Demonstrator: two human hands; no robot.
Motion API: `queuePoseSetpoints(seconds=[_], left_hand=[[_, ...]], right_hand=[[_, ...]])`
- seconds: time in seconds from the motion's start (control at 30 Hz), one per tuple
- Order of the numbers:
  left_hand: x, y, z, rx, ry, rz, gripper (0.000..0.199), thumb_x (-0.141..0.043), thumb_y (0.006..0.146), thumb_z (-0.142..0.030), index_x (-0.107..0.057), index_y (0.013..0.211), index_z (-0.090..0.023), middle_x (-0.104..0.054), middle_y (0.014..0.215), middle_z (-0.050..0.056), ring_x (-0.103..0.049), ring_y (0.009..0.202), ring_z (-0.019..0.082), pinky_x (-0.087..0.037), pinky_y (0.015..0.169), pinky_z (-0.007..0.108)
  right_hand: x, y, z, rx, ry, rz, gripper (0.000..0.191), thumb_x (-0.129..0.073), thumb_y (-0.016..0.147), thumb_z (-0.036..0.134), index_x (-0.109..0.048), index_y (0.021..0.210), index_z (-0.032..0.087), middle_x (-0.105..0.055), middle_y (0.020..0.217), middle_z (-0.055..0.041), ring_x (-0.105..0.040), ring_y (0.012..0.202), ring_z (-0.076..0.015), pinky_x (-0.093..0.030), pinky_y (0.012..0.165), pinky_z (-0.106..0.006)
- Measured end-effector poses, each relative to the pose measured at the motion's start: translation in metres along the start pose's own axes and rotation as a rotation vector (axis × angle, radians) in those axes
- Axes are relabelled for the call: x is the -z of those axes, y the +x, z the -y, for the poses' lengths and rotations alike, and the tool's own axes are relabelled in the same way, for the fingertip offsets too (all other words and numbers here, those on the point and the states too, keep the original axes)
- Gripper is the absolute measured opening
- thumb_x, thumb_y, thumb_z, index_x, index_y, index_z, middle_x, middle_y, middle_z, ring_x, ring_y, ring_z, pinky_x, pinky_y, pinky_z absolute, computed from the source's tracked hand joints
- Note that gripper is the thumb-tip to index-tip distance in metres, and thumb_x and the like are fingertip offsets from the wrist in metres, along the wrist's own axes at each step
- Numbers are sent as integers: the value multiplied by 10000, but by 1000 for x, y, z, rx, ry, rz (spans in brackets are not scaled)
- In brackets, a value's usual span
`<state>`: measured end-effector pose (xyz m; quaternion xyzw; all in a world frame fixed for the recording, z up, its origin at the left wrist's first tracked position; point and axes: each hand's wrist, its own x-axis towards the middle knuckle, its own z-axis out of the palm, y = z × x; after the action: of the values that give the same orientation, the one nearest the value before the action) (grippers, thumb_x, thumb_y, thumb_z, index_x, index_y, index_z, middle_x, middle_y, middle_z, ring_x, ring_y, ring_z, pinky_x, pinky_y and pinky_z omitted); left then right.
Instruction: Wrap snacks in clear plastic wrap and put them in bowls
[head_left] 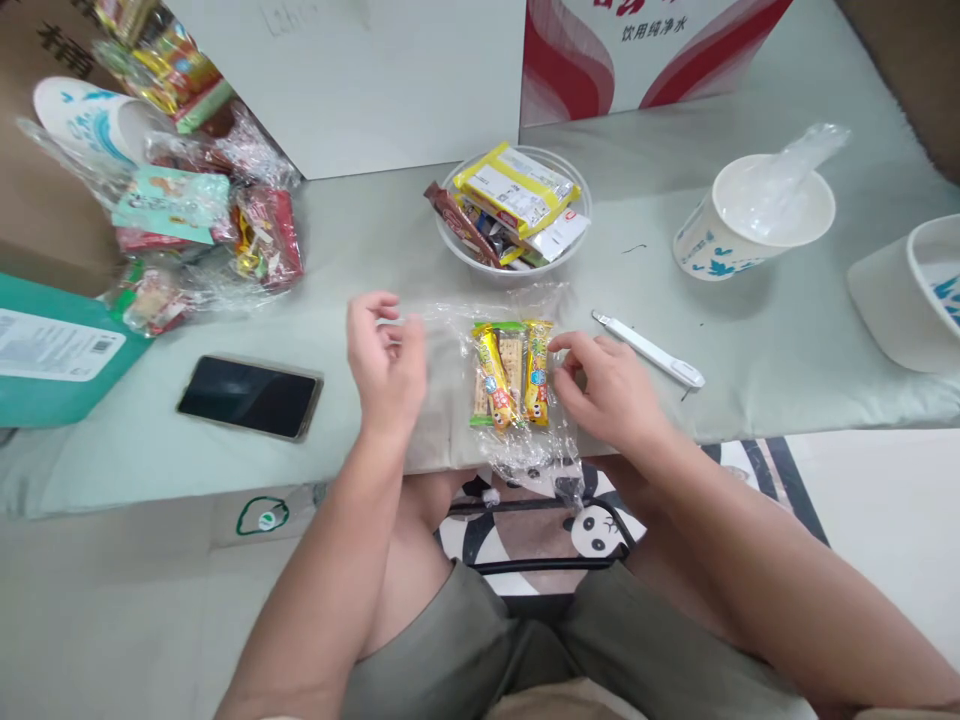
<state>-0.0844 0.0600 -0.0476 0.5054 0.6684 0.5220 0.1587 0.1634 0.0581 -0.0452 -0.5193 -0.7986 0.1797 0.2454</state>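
On a clear plastic wrapper (517,455) at the table's front edge lie a biscuit pack with green ends (512,362) and two yellow snack packets, the left one (495,375) tilted across the biscuits and the right one (537,372) nearly upright in view. My right hand (604,388) is just right of the right packet, its index fingertip at the packet's edge; I cannot tell if they touch. The fingers are bent and hold nothing visible. Left of the wrapper, my left hand (386,365) is raised, fingers loosely curled, thumb apart, nothing in it.
Behind the wrapper stands a clear bowl (577,250) of packaged snacks. A white cutter (649,350) lies at right, near a paper cup (701,235) with plastic inside and another white container (892,300). A phone (251,397) and piled snack bags (172,205) are at left.
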Motion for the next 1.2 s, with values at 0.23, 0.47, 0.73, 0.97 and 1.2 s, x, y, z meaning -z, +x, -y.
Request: queuePoseSetpoints(seconds=[0.23, 0.47, 0.73, 0.97, 1.2], left_hand=[[-17, -29, -16, -550, 269, 334, 264, -683, 765, -156, -772, 995, -249, -390, 1452, 96, -462, 1263, 317, -494, 993, 470], [1, -12, -4, -379, 152, 276, 135, -607, 751, -96, -633, 649, -181, -492, 1289, 96, -529, 1007, 235, -488, 922, 441], [20, 6, 15, -192, 296, 244, 219, -572, 701, -140, -556, 491, -200, -598, 951, 76, -513, 796, 203, -490, 796, 417], [7, -15, -19, -458, 475, 193, 211, -627, 795, -239, -558, 597, -212, -613, 817, 63, -549, 801, 214, -436, 741, 381], [7, -28, -48, -275, 641, 519, 131, -555, 860, -207, -684, 832, -212, -724, 751, 16, -672, 736, 211, -435, 776, 379]], right_hand=[[3, 2, 1, 5, 22, -79, 212, -499, 873, 199, -637, 1029, 239, -644, 679, -10, -584, 676, -207, -421, 710, -353], [4, 6, -4, -29, -19, -54, 262, -500, 856, 192, -661, 1062, 218, -646, 682, -21, -592, 694, -220, -410, 699, -356], [8, 8, -23, -128, -138, -12, 288, -523, 865, 194, -679, 1107, 207, -630, 699, -39, -584, 746, -255, -377, 675, -362], [11, 10, 6, 104, -50, -256, 165, -510, 949, 203, -672, 976, 221, -624, 869, -72, -603, 828, -229, -483, 767, -383], [-7, 5, 57, 91, -208, 112, 332, -552, 966, 410, -696, 1200, 223, -673, 1236, -122, -606, 1077, -311, -495, 876, -456]])
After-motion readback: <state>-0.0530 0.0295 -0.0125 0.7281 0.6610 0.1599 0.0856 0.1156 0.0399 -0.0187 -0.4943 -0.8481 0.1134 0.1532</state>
